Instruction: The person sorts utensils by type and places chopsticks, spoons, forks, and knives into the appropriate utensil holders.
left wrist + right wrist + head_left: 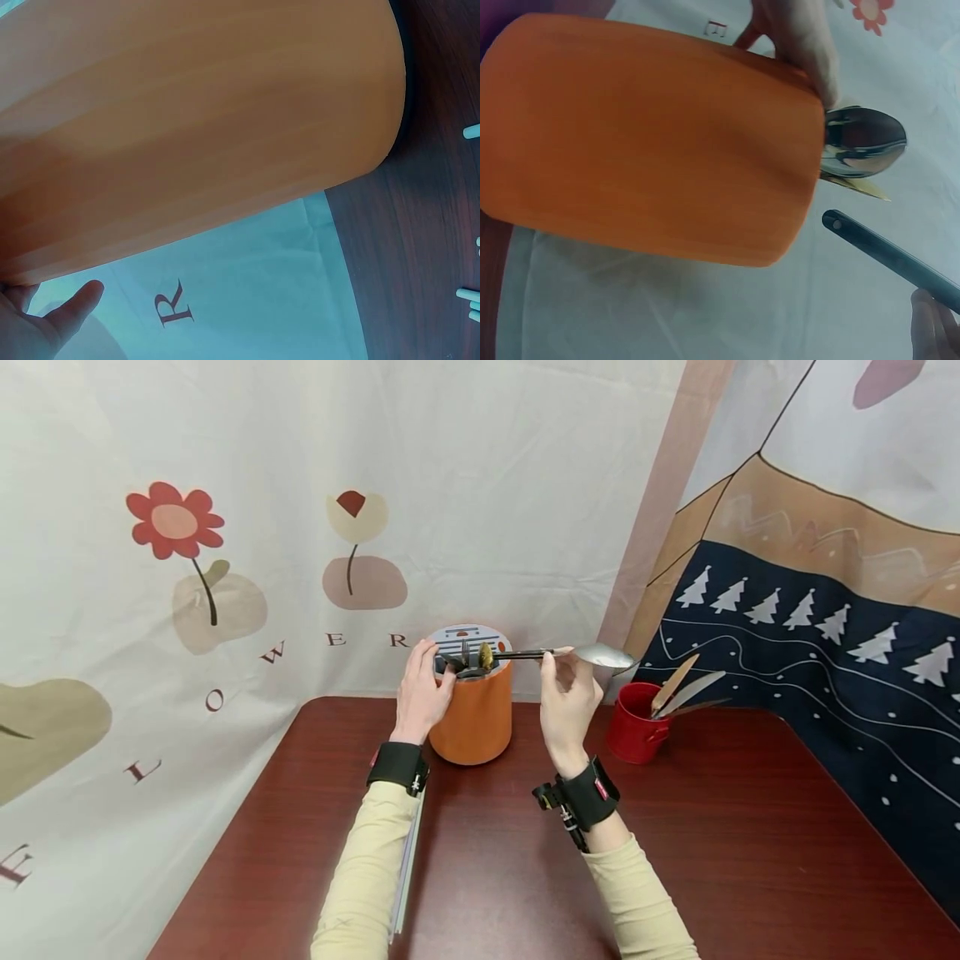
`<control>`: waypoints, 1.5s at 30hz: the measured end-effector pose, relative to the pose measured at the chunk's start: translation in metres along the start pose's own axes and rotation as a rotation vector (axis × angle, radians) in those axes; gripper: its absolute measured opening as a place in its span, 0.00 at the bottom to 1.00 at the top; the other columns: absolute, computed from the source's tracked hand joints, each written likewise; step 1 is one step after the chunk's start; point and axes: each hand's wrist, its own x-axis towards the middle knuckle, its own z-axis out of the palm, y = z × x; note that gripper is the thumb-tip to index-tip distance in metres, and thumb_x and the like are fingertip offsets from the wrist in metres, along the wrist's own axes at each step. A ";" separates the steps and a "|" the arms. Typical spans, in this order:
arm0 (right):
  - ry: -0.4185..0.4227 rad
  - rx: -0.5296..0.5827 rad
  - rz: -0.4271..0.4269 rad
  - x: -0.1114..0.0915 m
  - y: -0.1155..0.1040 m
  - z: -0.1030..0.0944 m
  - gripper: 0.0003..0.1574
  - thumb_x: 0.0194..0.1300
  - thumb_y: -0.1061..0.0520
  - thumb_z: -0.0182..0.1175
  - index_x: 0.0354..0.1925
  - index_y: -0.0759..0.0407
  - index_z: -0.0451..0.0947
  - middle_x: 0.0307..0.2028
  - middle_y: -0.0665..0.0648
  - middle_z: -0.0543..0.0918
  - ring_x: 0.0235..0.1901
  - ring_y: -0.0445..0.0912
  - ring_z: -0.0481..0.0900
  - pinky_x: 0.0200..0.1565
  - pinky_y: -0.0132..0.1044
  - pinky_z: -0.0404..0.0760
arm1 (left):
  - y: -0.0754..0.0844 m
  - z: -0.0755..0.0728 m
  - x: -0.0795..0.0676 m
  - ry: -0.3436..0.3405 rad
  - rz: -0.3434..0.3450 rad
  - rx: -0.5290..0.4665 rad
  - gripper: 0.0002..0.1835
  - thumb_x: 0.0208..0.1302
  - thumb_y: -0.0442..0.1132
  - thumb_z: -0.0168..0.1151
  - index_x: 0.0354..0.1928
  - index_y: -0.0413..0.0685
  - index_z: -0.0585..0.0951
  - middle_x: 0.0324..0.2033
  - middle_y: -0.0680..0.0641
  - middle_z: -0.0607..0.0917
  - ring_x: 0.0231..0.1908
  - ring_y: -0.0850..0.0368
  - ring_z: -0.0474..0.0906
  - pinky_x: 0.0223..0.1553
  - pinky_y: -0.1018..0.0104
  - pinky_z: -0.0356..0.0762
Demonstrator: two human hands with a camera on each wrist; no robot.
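Note:
At the back middle of the table stands a tall orange utensil holder (471,727). A metal spoon (864,142), a fork (465,653) and a yellowish utensil (486,656) stick up out of it. My left hand (423,693) grips its left rim, the thumb near the front edge. My right hand (567,710) pinches a large spoon (603,656) by its dark handle (892,256). This spoon lies level, its silver bowl to the right and its handle end pointing at the holder's opening, just outside the rim in the right wrist view.
To the right stands a red mug (637,727) with several long utensils leaning out rightward. Pale thin sticks (408,868) lie on the brown table (495,877), partly under my left forearm. A printed cloth (480,485) hangs close behind the table.

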 end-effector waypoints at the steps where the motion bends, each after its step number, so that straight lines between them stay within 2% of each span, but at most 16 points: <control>1: -0.013 -0.009 0.002 0.001 0.001 0.002 0.12 0.66 0.59 0.57 0.42 0.69 0.73 0.35 0.64 0.86 0.34 0.54 0.85 0.44 0.25 0.80 | -0.001 0.000 0.001 -0.003 0.001 0.000 0.27 0.69 0.46 0.47 0.67 0.42 0.66 0.70 0.44 0.62 0.71 0.49 0.57 0.63 0.48 0.68; 8: -0.109 -0.067 0.008 0.007 0.008 0.017 0.14 0.68 0.56 0.56 0.41 0.68 0.74 0.36 0.65 0.84 0.37 0.54 0.84 0.44 0.39 0.83 | -0.005 0.001 0.008 -0.010 0.009 -0.001 0.27 0.70 0.47 0.47 0.67 0.42 0.66 0.69 0.44 0.63 0.71 0.50 0.57 0.63 0.48 0.67; 11: -0.153 -0.087 -0.003 0.010 0.012 0.023 0.14 0.68 0.55 0.55 0.42 0.67 0.74 0.36 0.65 0.83 0.38 0.54 0.84 0.45 0.42 0.82 | -0.007 0.001 0.011 -0.003 0.018 0.001 0.27 0.69 0.47 0.47 0.67 0.42 0.66 0.69 0.44 0.63 0.71 0.49 0.58 0.62 0.48 0.68; 15: -0.210 -0.110 -0.007 0.012 0.017 0.031 0.14 0.69 0.54 0.54 0.43 0.66 0.73 0.36 0.64 0.83 0.39 0.53 0.83 0.46 0.42 0.82 | -0.010 0.001 0.015 -0.001 0.027 -0.007 0.27 0.69 0.46 0.47 0.67 0.42 0.66 0.69 0.44 0.63 0.71 0.49 0.58 0.62 0.47 0.69; 20: -0.285 -0.139 0.006 0.011 0.018 0.031 0.15 0.70 0.54 0.53 0.44 0.66 0.74 0.37 0.62 0.82 0.39 0.52 0.82 0.47 0.41 0.81 | -0.005 -0.001 0.008 0.000 0.018 -0.004 0.27 0.69 0.46 0.47 0.67 0.42 0.66 0.69 0.43 0.63 0.71 0.49 0.58 0.62 0.47 0.69; 30: -0.386 -0.174 0.030 0.006 0.023 0.034 0.10 0.66 0.61 0.54 0.42 0.68 0.75 0.36 0.64 0.82 0.36 0.53 0.83 0.43 0.42 0.83 | 0.005 -0.002 -0.006 0.021 0.009 0.020 0.27 0.70 0.47 0.47 0.66 0.42 0.67 0.69 0.43 0.64 0.70 0.48 0.59 0.60 0.48 0.71; 35: -0.388 -0.215 0.040 0.008 0.027 0.044 0.07 0.65 0.60 0.56 0.37 0.65 0.74 0.34 0.62 0.80 0.35 0.53 0.82 0.39 0.43 0.82 | 0.001 -0.001 0.001 0.004 0.017 0.009 0.27 0.70 0.46 0.47 0.67 0.42 0.66 0.69 0.43 0.64 0.71 0.49 0.58 0.61 0.48 0.69; 40: -0.435 -0.306 0.038 0.014 0.030 0.053 0.08 0.66 0.59 0.54 0.35 0.64 0.76 0.34 0.62 0.80 0.34 0.53 0.80 0.37 0.42 0.80 | -0.005 0.000 0.008 0.000 0.024 0.000 0.27 0.70 0.46 0.47 0.67 0.42 0.66 0.69 0.44 0.64 0.71 0.49 0.58 0.61 0.48 0.69; 45: -0.482 -0.394 0.059 0.016 0.034 0.060 0.09 0.67 0.60 0.54 0.36 0.65 0.78 0.36 0.63 0.80 0.36 0.54 0.79 0.41 0.43 0.79 | -0.010 0.001 0.015 -0.009 0.034 -0.005 0.27 0.70 0.46 0.46 0.67 0.42 0.66 0.68 0.44 0.64 0.71 0.50 0.57 0.64 0.50 0.67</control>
